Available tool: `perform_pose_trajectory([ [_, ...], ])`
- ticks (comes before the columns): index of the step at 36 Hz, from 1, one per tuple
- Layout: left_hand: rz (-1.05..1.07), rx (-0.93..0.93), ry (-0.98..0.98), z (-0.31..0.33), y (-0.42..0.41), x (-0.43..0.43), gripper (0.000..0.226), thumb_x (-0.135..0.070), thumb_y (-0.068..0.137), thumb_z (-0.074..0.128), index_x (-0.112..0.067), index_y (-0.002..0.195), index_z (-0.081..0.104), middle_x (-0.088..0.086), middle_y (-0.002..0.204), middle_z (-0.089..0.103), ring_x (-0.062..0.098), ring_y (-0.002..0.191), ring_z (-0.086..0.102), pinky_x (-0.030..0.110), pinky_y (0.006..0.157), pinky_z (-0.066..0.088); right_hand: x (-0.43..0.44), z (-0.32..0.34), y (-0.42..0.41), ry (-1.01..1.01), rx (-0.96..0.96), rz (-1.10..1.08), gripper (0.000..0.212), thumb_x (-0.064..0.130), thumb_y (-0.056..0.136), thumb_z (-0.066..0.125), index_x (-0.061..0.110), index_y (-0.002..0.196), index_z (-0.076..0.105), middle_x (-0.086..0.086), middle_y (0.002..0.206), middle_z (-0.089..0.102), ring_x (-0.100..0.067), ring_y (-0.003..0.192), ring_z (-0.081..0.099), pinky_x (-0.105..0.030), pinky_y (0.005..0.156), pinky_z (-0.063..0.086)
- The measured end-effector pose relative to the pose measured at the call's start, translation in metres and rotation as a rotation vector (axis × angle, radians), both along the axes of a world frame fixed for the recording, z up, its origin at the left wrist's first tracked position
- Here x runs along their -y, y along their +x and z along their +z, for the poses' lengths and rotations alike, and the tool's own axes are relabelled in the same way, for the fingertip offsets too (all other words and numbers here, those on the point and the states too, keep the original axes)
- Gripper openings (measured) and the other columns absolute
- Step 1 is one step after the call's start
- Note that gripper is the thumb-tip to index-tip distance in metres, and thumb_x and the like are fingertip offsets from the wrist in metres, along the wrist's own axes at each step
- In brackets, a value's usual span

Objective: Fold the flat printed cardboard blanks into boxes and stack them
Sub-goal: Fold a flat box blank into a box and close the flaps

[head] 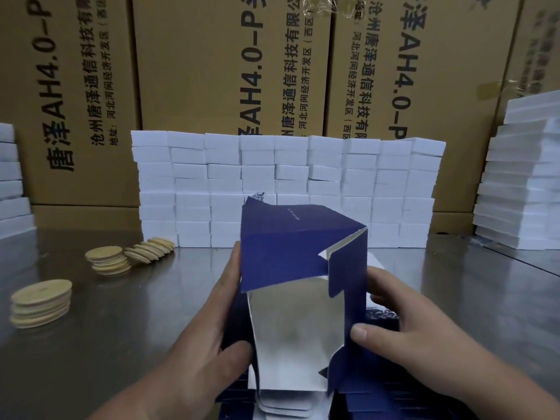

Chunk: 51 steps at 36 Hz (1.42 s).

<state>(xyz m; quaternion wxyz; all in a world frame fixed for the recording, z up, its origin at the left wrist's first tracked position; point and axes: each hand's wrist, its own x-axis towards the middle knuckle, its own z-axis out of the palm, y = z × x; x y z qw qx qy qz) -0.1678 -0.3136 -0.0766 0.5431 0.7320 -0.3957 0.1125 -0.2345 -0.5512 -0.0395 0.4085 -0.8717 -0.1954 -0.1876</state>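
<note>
A dark blue printed cardboard blank [281, 253], half opened into a box shape, stands upright at the centre with its white inside [297, 328] facing me. My left hand [209, 328] grips its left wall, thumb on the inner face. My right hand [403, 325] holds the right wall, thumb pressed on the blue side flap. Under both hands lies a pile of flat blue blanks [369, 398]. A wall of stacked white folded boxes [285, 189] stands behind on the table.
Steel table [121, 313]. Stacks of round beige discs lie at the left [41, 303] and mid-left [110, 260]. More white box stacks rise at the far right [521, 183] and left edge [10, 180]. Large brown cartons [197, 71] close off the back.
</note>
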Motion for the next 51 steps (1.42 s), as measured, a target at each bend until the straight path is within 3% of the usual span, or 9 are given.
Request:
perform_pose_trajectory([
  [12, 0.112, 0.079, 0.049, 0.014, -0.016, 0.004, 0.102, -0.058, 0.054, 0.055, -0.048, 0.143, 0.005, -0.027, 0.15, 0.018, -0.008, 0.137, 0.018, 0.036, 0.114, 0.026, -0.007, 0.003, -0.011, -0.175, 0.373, -0.114, 0.102, 0.05, 0.062, 0.068, 0.062, 0.139, 0.002, 0.035, 0.151, 0.005, 0.009, 0.14, 0.012, -0.001, 0.102, 0.017],
  [19, 0.08, 0.309, 0.002, 0.021, -0.024, 0.01, 0.084, -0.03, 0.062, 0.056, -0.062, 0.131, 0.018, -0.041, 0.119, 0.046, -0.029, 0.098, 0.045, -0.008, 0.066, 0.035, -0.011, 0.003, -0.014, -0.314, 0.485, -0.09, 0.087, 0.039, 0.072, 0.062, 0.045, 0.145, 0.016, 0.026, 0.153, 0.018, 0.002, 0.141, 0.019, -0.007, 0.107, 0.016],
  [24, 0.294, 0.5, 0.044, 0.019, -0.023, 0.004, 0.076, -0.045, 0.07, 0.051, -0.06, 0.136, 0.016, 0.0, 0.151, 0.025, -0.021, 0.125, 0.028, -0.006, 0.064, 0.034, -0.012, 0.003, -0.015, -0.234, 0.476, -0.082, 0.075, 0.038, 0.074, 0.06, 0.039, 0.141, 0.026, 0.022, 0.146, 0.033, 0.001, 0.137, 0.029, -0.005, 0.102, 0.025],
  [30, 0.245, 0.614, -0.069, 0.023, -0.024, 0.003, 0.052, -0.068, 0.087, 0.034, -0.056, 0.136, 0.02, 0.003, 0.154, 0.01, 0.006, 0.142, 0.013, 0.031, 0.096, 0.025, -0.017, 0.002, -0.01, -0.214, 0.558, -0.121, 0.066, 0.032, 0.075, 0.057, 0.033, 0.137, 0.034, 0.021, 0.142, 0.032, 0.009, 0.13, 0.033, -0.001, 0.097, 0.026],
  [33, 0.261, 0.63, -0.014, 0.026, -0.027, 0.004, 0.058, -0.066, 0.089, 0.031, -0.046, 0.142, 0.019, 0.003, 0.153, 0.014, -0.001, 0.141, 0.01, 0.013, 0.094, 0.032, -0.019, 0.001, -0.008, -0.192, 0.561, -0.107, 0.064, 0.033, 0.073, 0.058, 0.044, 0.131, 0.035, 0.026, 0.137, 0.032, 0.008, 0.128, 0.036, -0.005, 0.099, 0.027],
  [36, 0.253, 0.548, 0.057, 0.026, -0.031, 0.004, 0.073, -0.051, 0.081, 0.048, -0.043, 0.145, 0.014, -0.013, 0.153, 0.01, -0.007, 0.138, 0.012, -0.013, 0.078, 0.024, -0.019, 0.0, -0.006, -0.123, 0.577, -0.095, 0.065, 0.032, 0.071, 0.065, 0.055, 0.126, 0.038, 0.032, 0.128, 0.034, 0.005, 0.12, 0.045, -0.011, 0.097, 0.037],
  [40, 0.229, 0.369, 0.144, 0.019, -0.032, 0.002, 0.111, -0.052, 0.055, 0.061, -0.058, 0.137, -0.013, -0.028, 0.152, 0.0, -0.023, 0.13, 0.009, 0.019, 0.083, 0.046, -0.015, -0.001, -0.004, 0.013, 0.719, -0.259, 0.038, 0.035, 0.067, 0.061, 0.048, 0.101, 0.05, 0.032, 0.115, 0.039, 0.005, 0.105, 0.051, -0.014, 0.085, 0.046],
  [45, 0.202, 0.301, 0.114, 0.018, -0.03, 0.0, 0.102, -0.08, 0.053, 0.056, -0.067, 0.131, -0.009, -0.035, 0.149, 0.007, -0.017, 0.135, 0.009, 0.021, 0.097, 0.026, -0.011, 0.003, -0.002, 0.456, 0.593, -0.481, 0.023, 0.052, 0.06, 0.058, 0.052, 0.081, 0.05, 0.008, 0.103, 0.051, 0.0, 0.088, 0.054, -0.002, 0.067, 0.041],
  [51, 0.271, 0.454, 0.142, 0.015, -0.027, 0.004, 0.076, -0.053, 0.062, 0.055, -0.062, 0.129, 0.019, -0.032, 0.147, 0.016, -0.018, 0.13, 0.021, 0.019, 0.09, 0.031, -0.003, 0.003, 0.003, 0.603, 0.38, -0.622, 0.046, 0.065, 0.057, 0.058, 0.025, 0.077, 0.05, -0.008, 0.097, 0.06, -0.019, 0.087, 0.06, -0.031, 0.067, 0.04],
])
